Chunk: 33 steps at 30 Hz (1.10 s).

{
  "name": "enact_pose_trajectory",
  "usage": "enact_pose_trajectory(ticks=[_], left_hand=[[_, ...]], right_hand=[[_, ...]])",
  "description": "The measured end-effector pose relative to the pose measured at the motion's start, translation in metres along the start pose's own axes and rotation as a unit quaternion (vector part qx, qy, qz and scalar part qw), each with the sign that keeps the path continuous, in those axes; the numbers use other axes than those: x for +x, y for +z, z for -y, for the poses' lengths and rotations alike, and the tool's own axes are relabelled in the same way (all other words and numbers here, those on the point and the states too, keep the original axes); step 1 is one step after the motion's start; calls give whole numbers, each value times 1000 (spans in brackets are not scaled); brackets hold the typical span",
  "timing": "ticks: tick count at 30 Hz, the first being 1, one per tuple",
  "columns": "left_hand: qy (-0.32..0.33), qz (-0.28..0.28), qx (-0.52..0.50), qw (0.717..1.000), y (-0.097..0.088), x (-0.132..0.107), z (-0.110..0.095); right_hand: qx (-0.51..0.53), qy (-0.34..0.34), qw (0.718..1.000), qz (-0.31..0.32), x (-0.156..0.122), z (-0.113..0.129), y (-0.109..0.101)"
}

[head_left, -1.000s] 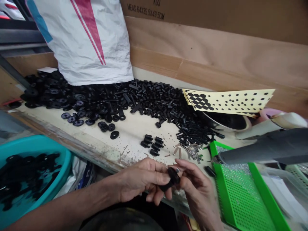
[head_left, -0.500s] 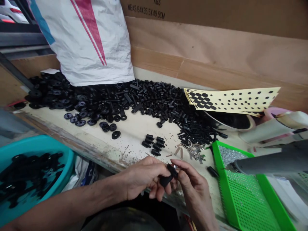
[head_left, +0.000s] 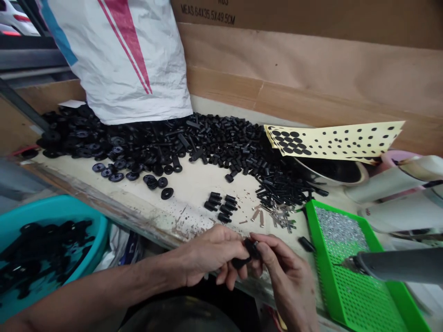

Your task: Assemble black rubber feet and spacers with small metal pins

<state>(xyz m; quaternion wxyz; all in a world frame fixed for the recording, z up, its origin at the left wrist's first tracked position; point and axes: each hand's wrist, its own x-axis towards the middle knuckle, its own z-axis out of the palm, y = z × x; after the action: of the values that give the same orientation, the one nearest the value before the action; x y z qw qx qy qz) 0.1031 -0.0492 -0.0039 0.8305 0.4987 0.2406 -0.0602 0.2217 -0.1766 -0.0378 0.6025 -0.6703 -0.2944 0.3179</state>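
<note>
Both my hands meet at the near edge of the workbench (head_left: 194, 189). My left hand (head_left: 207, 260) is closed round a small black plastic part (head_left: 246, 252). The fingertips of my right hand (head_left: 284, 272) pinch the same part from the right. Just beyond them lie a few short black sleeves (head_left: 219, 205) in a row and a scatter of small metal pins (head_left: 277, 216). A large heap of black plastic sleeves and discs (head_left: 194, 143) covers the back of the bench.
A teal tub (head_left: 51, 216) with black parts sits low at the left. A green perforated tray (head_left: 349, 281) holding tiny screws is at the right, with a grey tool (head_left: 398, 266) hanging over it. A white woven sack (head_left: 124, 55), a yellow sheet of black dots (head_left: 332, 140) and cardboard stand behind.
My hands stay together on the black part, shifting slightly lower. The grey tool at the right has swung down over the green tray.
</note>
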Motion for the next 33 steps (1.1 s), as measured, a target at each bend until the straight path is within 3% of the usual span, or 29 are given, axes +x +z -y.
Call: enact_pose_trajectory(ticks=[7,16,21,24,29,33], left_hand=[[-11,77,-80,994,-6,7,10],[-50,-1,-37,998,0,5,3],[-42,24,-84,995,2,7,5],[-29,30,-74,996,0,5,5],[15,105,-88,990,-7,-2,4],[21,95,-109,989,-12,-4,8]], right_hand=[[35,2,998,54,5,-5,-8],[-7,-16,1000,7,0,-1,-6],[100,-48,984,136,5,-2,-19],[134,-40,980,142,8,1,-21],[122,-46,975,178,10,3,-22],[83,-43,976,197,11,4,-22]])
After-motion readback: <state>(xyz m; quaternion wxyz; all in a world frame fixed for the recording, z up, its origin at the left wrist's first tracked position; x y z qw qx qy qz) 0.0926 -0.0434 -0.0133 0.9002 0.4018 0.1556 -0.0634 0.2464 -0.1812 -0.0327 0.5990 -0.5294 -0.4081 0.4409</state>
